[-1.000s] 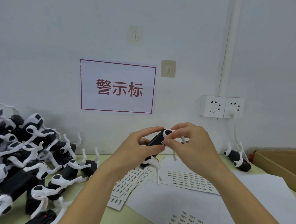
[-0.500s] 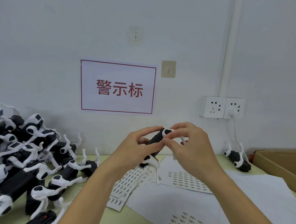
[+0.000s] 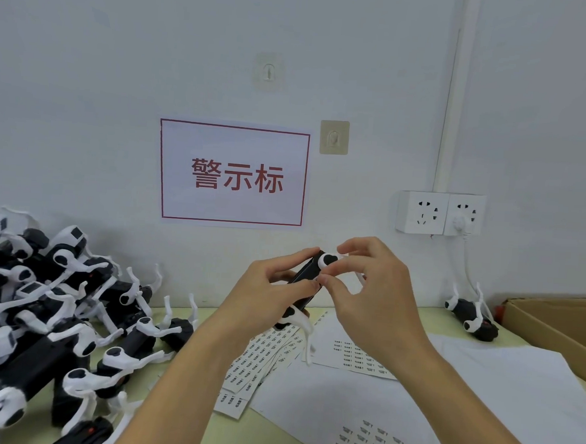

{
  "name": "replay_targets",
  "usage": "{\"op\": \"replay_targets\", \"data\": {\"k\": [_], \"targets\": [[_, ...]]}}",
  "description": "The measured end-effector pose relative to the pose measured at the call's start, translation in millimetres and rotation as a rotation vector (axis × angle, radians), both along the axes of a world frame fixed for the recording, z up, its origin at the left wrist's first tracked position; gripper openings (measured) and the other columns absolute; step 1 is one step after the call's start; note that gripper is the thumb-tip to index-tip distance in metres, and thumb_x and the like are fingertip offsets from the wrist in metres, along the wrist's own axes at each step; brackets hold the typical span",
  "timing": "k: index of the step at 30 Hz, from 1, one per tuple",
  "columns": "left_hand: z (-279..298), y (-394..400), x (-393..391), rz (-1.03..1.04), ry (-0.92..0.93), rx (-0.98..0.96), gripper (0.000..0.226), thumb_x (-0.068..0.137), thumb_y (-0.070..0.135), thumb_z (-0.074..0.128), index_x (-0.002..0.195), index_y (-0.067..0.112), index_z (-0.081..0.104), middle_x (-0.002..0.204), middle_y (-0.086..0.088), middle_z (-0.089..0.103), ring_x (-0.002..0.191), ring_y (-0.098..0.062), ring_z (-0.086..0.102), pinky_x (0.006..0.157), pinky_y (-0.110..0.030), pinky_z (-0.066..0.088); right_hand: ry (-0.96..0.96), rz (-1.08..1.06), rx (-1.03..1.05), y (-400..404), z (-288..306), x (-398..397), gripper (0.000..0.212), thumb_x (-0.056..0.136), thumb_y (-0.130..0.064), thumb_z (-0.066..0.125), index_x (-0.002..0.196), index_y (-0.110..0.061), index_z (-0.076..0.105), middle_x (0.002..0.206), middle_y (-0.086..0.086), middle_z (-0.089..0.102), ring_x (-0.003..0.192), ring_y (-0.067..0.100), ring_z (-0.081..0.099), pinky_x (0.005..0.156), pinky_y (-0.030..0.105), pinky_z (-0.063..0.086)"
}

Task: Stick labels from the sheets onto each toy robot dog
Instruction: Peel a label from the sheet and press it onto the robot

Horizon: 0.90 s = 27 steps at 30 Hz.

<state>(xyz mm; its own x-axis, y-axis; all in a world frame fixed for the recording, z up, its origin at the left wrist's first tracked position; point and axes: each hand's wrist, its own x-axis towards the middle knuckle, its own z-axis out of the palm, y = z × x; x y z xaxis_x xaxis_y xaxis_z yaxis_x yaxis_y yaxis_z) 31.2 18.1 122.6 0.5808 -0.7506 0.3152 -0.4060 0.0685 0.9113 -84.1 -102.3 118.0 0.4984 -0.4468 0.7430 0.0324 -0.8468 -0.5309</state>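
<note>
Toy robot dog (image 3: 306,282) held up off the table between both hands, roughly chest-centre in view. Body is a smooth black plastic block, glossy; white moulded hip discs and thin curved white legs, one leg dangling below the fingers.

Left hand (image 3: 263,288): fingers curled around the dog's body from the left, thumb on the near side, index over the top edge. Clamped on it.

Right hand (image 3: 366,288): index and thumb tips pinched together against the dog's right end, next to the white hip disc. Other fingers loosely curled behind. Can't tell if a label sits under the fingertips, too small.

Below the fingers: label sheets (image 3: 269,354), matte white paper, fanned strips with rows of small dark-printed rectangular labels. More sheets (image 3: 371,439) nearer the wrists, partly peeled grid.

Left of the left hand: pile of robot dogs (image 3: 49,310), same black/white plastic, legs tangled, heaped against the wall. Right of the right hand: single dog (image 3: 472,317) lying on its back, legs up, beside a brown corrugated cardboard box (image 3: 553,323).

Table (image 3: 175,434): pale yellow-green, smooth. Wall white, matte; red-bordered paper sign (image 3: 233,173) with red characters, two adhesive hooks, double white socket (image 3: 439,213) with one plug in, vertical white conduit above.
</note>
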Motion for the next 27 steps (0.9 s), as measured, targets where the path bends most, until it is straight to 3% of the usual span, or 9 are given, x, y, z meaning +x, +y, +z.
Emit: {"op": "replay_targets", "data": {"k": [5,13,24,27], "targets": [[1.5,0.0,-2.8,0.006,0.015,-0.007,0.044,0.09,0.023,0.071,0.115,0.058,0.067,0.101,0.0,0.076,0.09,-0.037,0.071,0.091,-0.058,0.052,0.027,-0.09,-0.114,1.8,-2.2,0.1,0.006,0.085,-0.022,0.076,0.084,-0.028,0.076,0.112,-0.016,0.053,0.109,0.006,0.049,0.081,0.009,0.035],[2.5,-0.4,-6.0,0.02,0.019,-0.013,0.042,0.09,0.022,0.071,0.116,0.056,0.068,0.102,0.001,0.075,0.087,-0.032,0.073,0.09,-0.056,0.054,0.045,-0.202,-0.203,4.3,-3.8,0.5,0.007,0.082,-0.024,0.077,0.086,-0.029,0.076,0.109,-0.016,0.054,0.101,0.004,0.044,0.073,0.007,0.03],[1.6,-3.4,-9.1,0.028,0.011,-0.021,0.041,0.09,0.025,0.071,0.114,0.058,0.067,0.099,0.005,0.075,0.082,-0.024,0.074,0.079,-0.037,0.06,0.072,-0.283,-0.119,8.2,0.6,-1.3,0.007,0.081,-0.033,0.079,0.084,-0.037,0.075,0.102,-0.019,0.049,0.097,0.003,0.042,0.068,0.006,0.027],[1.6,-3.6,-9.5,0.035,0.013,-0.022,0.041,0.09,0.025,0.072,0.114,0.058,0.067,0.098,0.006,0.075,0.082,-0.025,0.074,0.079,-0.039,0.06,0.072,-0.293,-0.115,8.7,0.9,-1.6,0.007,0.08,-0.032,0.079,0.084,-0.037,0.075,0.102,-0.019,0.048,0.097,0.003,0.043,0.068,0.006,0.027]]}}
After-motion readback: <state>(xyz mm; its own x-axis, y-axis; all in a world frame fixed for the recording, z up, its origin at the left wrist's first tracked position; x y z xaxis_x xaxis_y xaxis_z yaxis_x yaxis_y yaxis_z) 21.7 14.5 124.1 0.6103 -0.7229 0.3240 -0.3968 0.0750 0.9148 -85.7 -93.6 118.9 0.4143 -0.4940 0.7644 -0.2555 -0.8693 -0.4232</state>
